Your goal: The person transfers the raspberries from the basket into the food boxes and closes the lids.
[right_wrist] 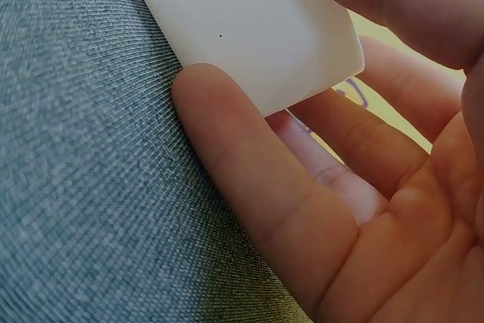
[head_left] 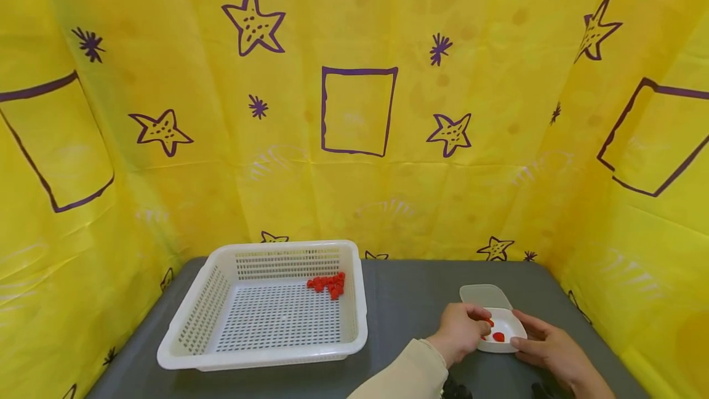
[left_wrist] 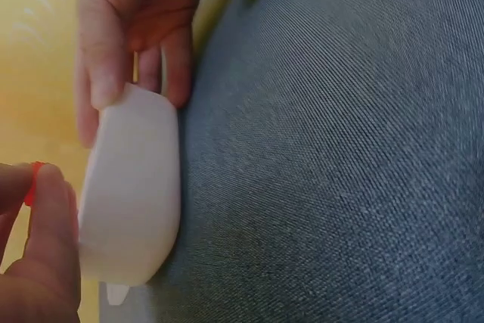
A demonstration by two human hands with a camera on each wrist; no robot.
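L hand [head_left: 461, 330]: thumb + fingertips pinch a small red piece [left_wrist: 31, 188], narrow grip, held at the L side of a white plastic box [head_left: 496, 348]. R hand [head_left: 551, 351] holds that box by its R end, thumb at the near R part, other fingers round the far R side; box sits upright on the table, R of center, near side. Inside it, a loose red piece [head_left: 498, 337] lies toward the near wall, plus a bit more red by the L wall, mostly hidden by L hand. Translucent lid [head_left: 485, 295] is open, just beyond the box's far edge.

L arm has a beige sleeve [head_left: 407, 371]. Well apart to the L: big white perf. plastic basket [head_left: 282, 359] on same table, w/ a cluster of red pieces [head_left: 328, 284] in its far R corner; exact no. can't be told. Table has a dark grey cloth top [head_left: 410, 300]. Yellow curtain [head_left: 354, 202] w/ purple stars + squares on far, L + R sides.
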